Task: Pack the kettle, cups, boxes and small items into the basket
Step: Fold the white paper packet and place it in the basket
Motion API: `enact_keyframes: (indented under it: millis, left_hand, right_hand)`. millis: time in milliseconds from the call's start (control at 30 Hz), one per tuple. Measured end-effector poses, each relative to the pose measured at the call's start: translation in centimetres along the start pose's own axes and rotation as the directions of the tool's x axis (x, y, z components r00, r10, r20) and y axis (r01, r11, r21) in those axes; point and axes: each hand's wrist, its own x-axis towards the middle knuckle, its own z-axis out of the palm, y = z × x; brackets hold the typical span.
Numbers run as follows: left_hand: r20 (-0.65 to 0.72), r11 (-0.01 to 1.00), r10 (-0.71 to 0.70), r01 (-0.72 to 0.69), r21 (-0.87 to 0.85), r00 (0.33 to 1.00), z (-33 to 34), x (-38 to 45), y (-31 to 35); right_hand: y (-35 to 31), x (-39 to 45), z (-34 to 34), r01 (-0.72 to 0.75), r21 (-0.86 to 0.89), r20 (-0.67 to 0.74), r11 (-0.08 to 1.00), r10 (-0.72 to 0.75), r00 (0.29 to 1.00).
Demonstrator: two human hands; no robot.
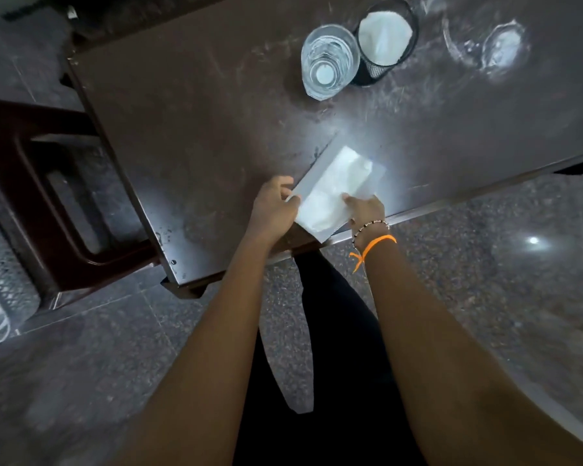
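The left hand (275, 205) gripped the near-left corner of a flat white box (337, 190) with its fingers curled over the edge, while the right hand (364, 210), wearing a beaded bracelet and an orange thread at the wrist, pressed its fingers down on the near-right part of the box top. The box lay tilted at the near edge of the dark brown table (199, 129), one corner jutting past the edge. Farther back stood a clear glass (329, 58) touching a black mesh cup (387, 42) lined with white, and a dark red stool (44, 183) stood left of the table.
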Motion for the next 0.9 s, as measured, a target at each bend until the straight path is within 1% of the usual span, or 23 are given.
enact_keyframes:
  millis: [67,167,233,333,433,533,600,633,667,733,767,800,833,867,900]
  left_hand:
    - [-0.015,0.997,-0.004,0.003,-0.077,1.000,-0.7,0.5,0.0]
    - [0.023,0.969,-0.015,0.020,-0.248,1.000,-2.3,0.7,-0.2]
    - [0.056,0.945,-0.006,0.024,-0.326,0.998,-3.5,0.5,-0.9]
    - [0.032,0.893,0.020,-0.003,-0.451,0.999,-5.1,-0.3,-2.6]
    - [-0.015,0.828,0.008,-0.015,-0.561,1.000,-6.2,-1.3,-4.2]
    - [0.004,0.736,0.018,-0.010,-0.677,1.000,-7.2,-2.6,-6.0]
    - [0.004,0.649,0.050,-0.029,-0.760,0.999,-7.7,-3.6,-7.2]
    - [-0.006,0.608,0.056,-0.039,-0.793,0.998,-7.9,-4.1,-7.7]
    - [-0.024,0.575,0.051,-0.049,-0.817,0.998,-8.2,-4.6,-8.2]
    - [-0.072,0.512,0.016,-0.070,-0.856,0.997,-8.9,-5.5,-9.1]
    - [-0.083,0.476,-0.005,-0.071,-0.877,0.997,-9.3,-6.0,-9.5]
    - [-0.085,0.430,-0.023,-0.067,-0.900,0.996,-9.8,-6.4,-10.1]
    - [-0.072,0.392,-0.030,-0.055,-0.918,0.997,-10.2,-6.8,-10.5]
    - [-0.060,0.360,-0.028,-0.046,-0.932,0.998,-10.9,-7.4,-11.3]
    - [-0.042,0.350,-0.017,-0.033,-0.936,0.999,-11.6,-8.0,-12.0]
  right_hand:
    - [-0.6,-0.7,0.4,0.040,0.082,0.176,0.996,-0.054,0.983]
    - [-1.6,-2.0,1.1,0.140,-0.035,0.350,0.989,-0.119,0.929]
    - [-2.4,-3.2,1.7,0.192,-0.049,0.426,0.980,-0.153,0.892]
    - [-3.2,-4.8,3.0,0.253,-0.062,0.536,0.965,-0.182,0.824]
    - [-3.7,-6.1,4.3,0.271,-0.126,0.639,0.954,-0.131,0.758]
    - [-3.8,-7.7,6.1,0.286,-0.136,0.735,0.949,-0.097,0.671]
    - [-3.6,-8.6,7.4,0.287,-0.129,0.760,0.949,-0.091,0.643]
    - [-3.4,-9.1,8.2,0.308,-0.140,0.758,0.941,-0.098,0.644]
    - [-3.0,-9.7,9.0,0.356,-0.162,0.737,0.920,-0.127,0.664]
    - [-2.5,-10.8,10.8,0.524,-0.237,0.634,0.818,-0.278,0.722]
    - [-2.2,-11.4,11.5,0.581,-0.252,0.584,0.774,-0.357,0.729]
    - [-2.0,-11.9,12.3,0.595,-0.258,0.563,0.761,-0.382,0.733]
    - [-1.9,-12.4,12.9,0.559,-0.253,0.570,0.790,-0.345,0.746]
    - [-1.5,-13.1,13.9,0.496,-0.257,0.610,0.829,-0.260,0.749]
    - [-1.1,-13.6,14.8,0.441,-0.271,0.648,0.856,-0.177,0.741]
